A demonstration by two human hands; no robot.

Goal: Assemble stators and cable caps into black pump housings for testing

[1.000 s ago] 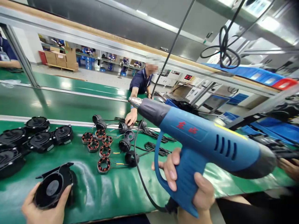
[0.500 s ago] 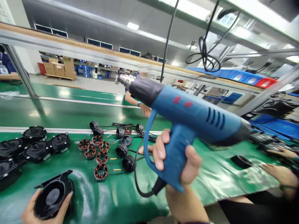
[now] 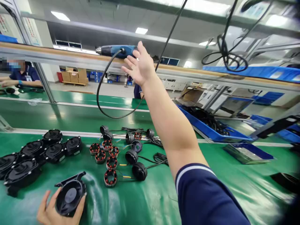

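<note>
Whereas the right hand (image 3: 138,65) gripped the heat gun (image 3: 117,50) a moment ago, it now spreads open beside the gun, parked on the overhead rail (image 3: 70,57); the left hand (image 3: 50,209) cups a fan housing (image 3: 70,195) at the counter's (image 3: 150,203) near edge.

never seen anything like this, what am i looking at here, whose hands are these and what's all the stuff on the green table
There is no machine here: one camera on a worker's head looks forward and down, so both hands are that person's own. The right hand is open, raised to a blue heat gun up on an overhead rail. The left hand grips a black fan housing on the green belt. Beyond it lie copper-wound stators, black rotor caps with wires, and more black housings in a group at the left.
</note>
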